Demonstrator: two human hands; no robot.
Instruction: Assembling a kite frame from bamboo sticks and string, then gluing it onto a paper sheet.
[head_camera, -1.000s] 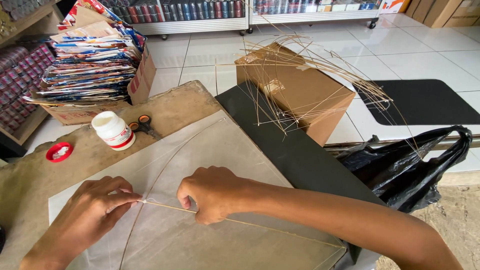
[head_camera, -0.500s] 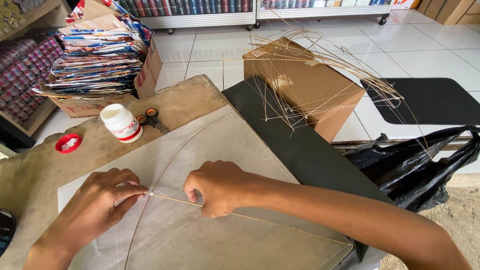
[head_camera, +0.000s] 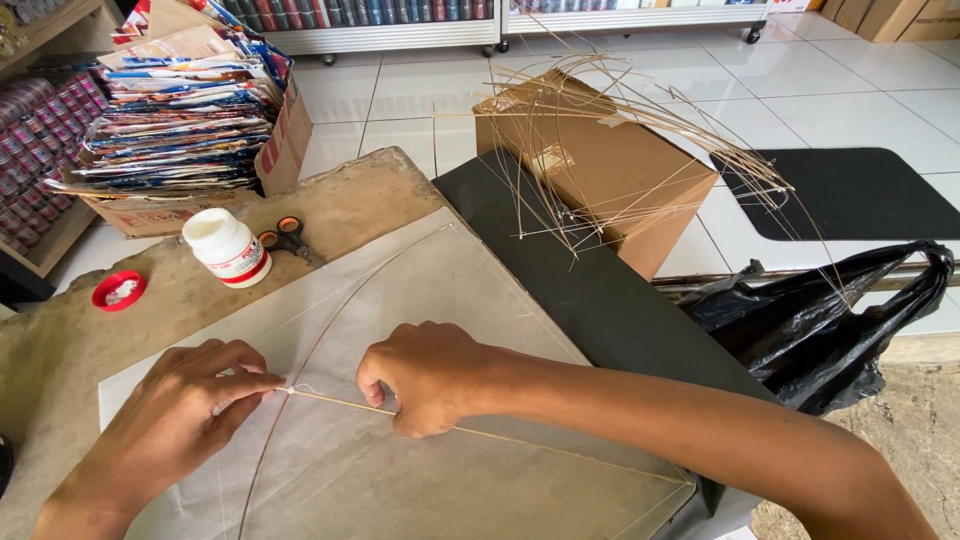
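Observation:
A sheet of thin pale paper (head_camera: 440, 300) lies flat on a worn wooden board (head_camera: 350, 195). Two thin bamboo sticks lie on it: a straight one (head_camera: 520, 440) and a curved one (head_camera: 340, 310) that crosses it. My left hand (head_camera: 180, 420) pinches the crossing point, where a bit of white thread shows. My right hand (head_camera: 425, 375) presses its fingers down on the straight stick just right of the crossing.
A white glue jar (head_camera: 228, 247), its red lid (head_camera: 118, 291) and orange-handled scissors (head_camera: 288, 236) sit on the board. Behind are a cardboard box (head_camera: 610, 170) with several bamboo strips (head_camera: 640, 140), a box of stacked paper (head_camera: 190, 110), a black sheet (head_camera: 600, 300) and a black plastic bag (head_camera: 820, 320).
Both hands stay at the stick crossing with small finger shifts. The view has tilted, so everything sits a little lower and closer in the frame.

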